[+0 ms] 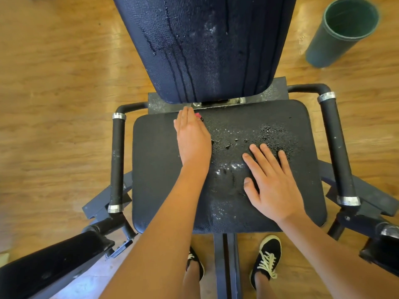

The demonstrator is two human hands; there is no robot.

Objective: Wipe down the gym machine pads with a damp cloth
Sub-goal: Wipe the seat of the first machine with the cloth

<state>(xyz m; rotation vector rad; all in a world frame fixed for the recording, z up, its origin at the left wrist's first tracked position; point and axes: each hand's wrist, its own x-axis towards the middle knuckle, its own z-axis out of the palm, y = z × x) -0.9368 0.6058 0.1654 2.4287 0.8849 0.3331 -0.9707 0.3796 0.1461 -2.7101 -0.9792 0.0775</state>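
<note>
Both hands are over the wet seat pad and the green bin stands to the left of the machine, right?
Not quite: the head view shows the green bin standing to the right of the machine. The left hand and right hand are indeed over the wet seat pad.

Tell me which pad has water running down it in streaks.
The upright back pad: dark drip lines run down its face. The flat seat pad holds only scattered droplets and puddles.

No readable text, labels, brands or numbers anywhere in view.
</note>
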